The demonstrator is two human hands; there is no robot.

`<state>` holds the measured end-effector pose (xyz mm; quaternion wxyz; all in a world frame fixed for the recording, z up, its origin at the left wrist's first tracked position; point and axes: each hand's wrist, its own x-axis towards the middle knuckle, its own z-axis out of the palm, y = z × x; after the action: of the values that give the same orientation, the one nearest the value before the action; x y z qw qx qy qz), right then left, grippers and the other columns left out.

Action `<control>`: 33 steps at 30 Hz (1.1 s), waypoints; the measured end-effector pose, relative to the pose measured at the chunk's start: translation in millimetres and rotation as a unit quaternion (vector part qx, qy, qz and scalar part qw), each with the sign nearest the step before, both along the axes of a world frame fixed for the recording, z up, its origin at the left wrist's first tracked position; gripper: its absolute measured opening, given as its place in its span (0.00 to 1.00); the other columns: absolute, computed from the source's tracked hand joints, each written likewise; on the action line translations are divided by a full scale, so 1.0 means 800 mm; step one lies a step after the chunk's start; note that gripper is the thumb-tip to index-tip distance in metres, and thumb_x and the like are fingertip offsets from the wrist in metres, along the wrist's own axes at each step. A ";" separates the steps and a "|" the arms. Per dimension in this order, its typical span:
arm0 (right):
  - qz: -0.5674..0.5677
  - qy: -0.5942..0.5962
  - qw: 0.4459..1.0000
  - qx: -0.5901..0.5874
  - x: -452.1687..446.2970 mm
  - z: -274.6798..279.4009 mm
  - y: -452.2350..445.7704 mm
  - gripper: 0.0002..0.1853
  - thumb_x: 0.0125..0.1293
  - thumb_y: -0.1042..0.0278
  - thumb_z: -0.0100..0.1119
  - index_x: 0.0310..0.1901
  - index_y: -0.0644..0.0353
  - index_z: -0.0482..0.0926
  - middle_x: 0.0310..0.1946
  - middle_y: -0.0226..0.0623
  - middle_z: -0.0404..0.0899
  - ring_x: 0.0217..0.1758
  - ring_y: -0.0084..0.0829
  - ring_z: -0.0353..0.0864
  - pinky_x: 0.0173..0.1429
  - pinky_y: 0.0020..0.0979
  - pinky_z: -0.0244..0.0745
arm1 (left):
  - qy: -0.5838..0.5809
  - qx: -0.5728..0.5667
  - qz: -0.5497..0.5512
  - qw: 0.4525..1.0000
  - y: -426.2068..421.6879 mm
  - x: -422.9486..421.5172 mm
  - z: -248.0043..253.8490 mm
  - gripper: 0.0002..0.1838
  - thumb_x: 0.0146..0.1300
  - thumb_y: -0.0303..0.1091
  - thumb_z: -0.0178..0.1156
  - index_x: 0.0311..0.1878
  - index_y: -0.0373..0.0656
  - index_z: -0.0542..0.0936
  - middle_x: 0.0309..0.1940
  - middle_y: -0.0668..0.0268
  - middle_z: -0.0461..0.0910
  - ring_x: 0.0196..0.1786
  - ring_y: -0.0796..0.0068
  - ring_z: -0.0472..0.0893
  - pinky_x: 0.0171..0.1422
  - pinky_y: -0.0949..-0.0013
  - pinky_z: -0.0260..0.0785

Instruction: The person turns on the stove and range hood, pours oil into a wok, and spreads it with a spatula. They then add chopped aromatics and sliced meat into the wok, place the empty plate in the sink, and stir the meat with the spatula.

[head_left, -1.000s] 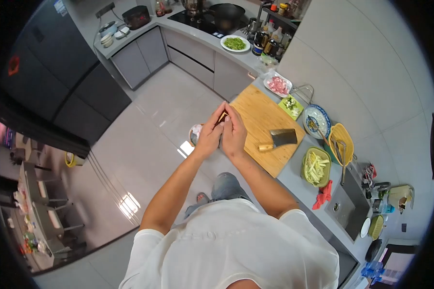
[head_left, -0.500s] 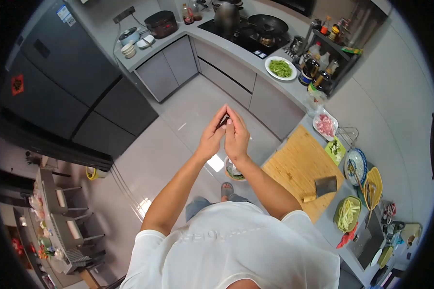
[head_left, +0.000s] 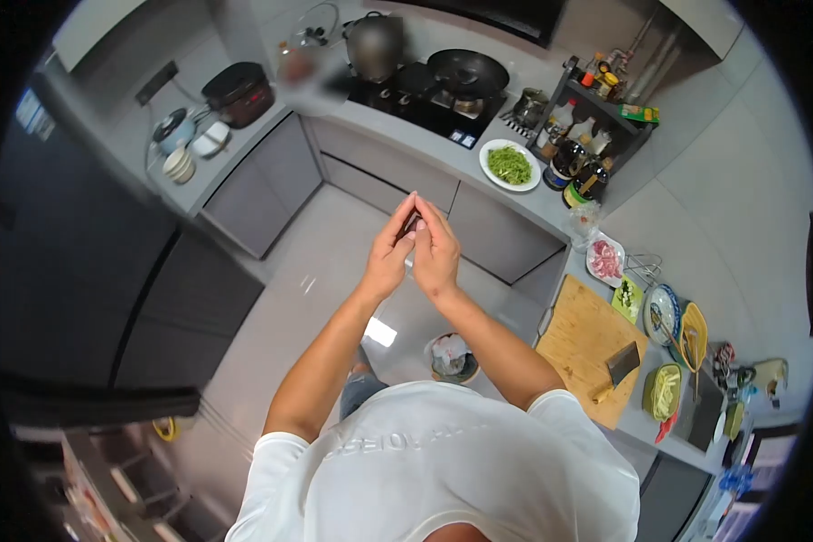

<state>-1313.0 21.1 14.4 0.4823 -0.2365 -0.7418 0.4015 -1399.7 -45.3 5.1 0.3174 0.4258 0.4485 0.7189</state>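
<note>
My left hand (head_left: 388,259) and my right hand (head_left: 437,256) are raised in front of me above the floor. Their stretched fingers lean together and meet at the tips like a tent, thumbs side by side. The narrow space between the palms is dark, and no held object shows there. Both hands are apart from the counter. Nearest on the right is the wooden cutting board (head_left: 578,339), which bears a cleaver (head_left: 623,363). Below my hands a waste bin (head_left: 452,359) with a light bag stands on the floor.
Along the counter are a white plate of chopped greens (head_left: 509,166), a dish of sliced meat (head_left: 606,258), a green basket of pale strips (head_left: 664,392) and a bottle rack (head_left: 596,122). A wok (head_left: 468,74) sits on the stove. The fridge (head_left: 81,244) stands left.
My view has shifted forward, toward the stove and counter, and the bin shows more fully. My hands keep the same pose, fingertips together.
</note>
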 end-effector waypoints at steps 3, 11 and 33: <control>-0.041 -0.007 0.999 0.006 -0.058 0.009 0.003 0.20 0.75 0.74 0.48 0.65 0.63 0.78 0.65 0.49 0.78 0.66 0.42 0.80 0.69 0.36 0.73 | -0.020 0.014 -0.038 0.999 0.017 -0.063 0.008 0.33 0.71 0.18 0.44 0.80 0.36 0.60 0.80 0.59 0.60 0.80 0.66 0.62 0.83 0.65 0.53; -0.139 -0.005 0.990 0.013 -0.178 0.040 0.046 0.20 0.75 0.75 0.46 0.64 0.61 0.78 0.65 0.50 0.78 0.65 0.47 0.81 0.67 0.38 0.75 | -0.019 0.032 -0.118 0.992 0.087 -0.190 0.025 0.32 0.71 0.18 0.43 0.79 0.36 0.61 0.79 0.57 0.61 0.80 0.65 0.63 0.82 0.66 0.54; -0.167 -0.056 0.983 -0.049 -0.412 -0.049 0.401 0.19 0.71 0.77 0.53 0.61 0.61 0.81 0.60 0.49 0.82 0.57 0.40 0.86 0.60 0.34 0.80 | -0.088 -0.107 -0.170 0.976 0.434 -0.439 -0.052 0.29 0.74 0.20 0.45 0.78 0.37 0.63 0.77 0.56 0.66 0.79 0.66 0.65 0.81 0.66 0.56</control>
<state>-1642.5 341.8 -24.7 0.4877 -0.4030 -0.6971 0.3375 -1751.2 302.1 -36.3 0.5168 0.3943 0.4143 0.6371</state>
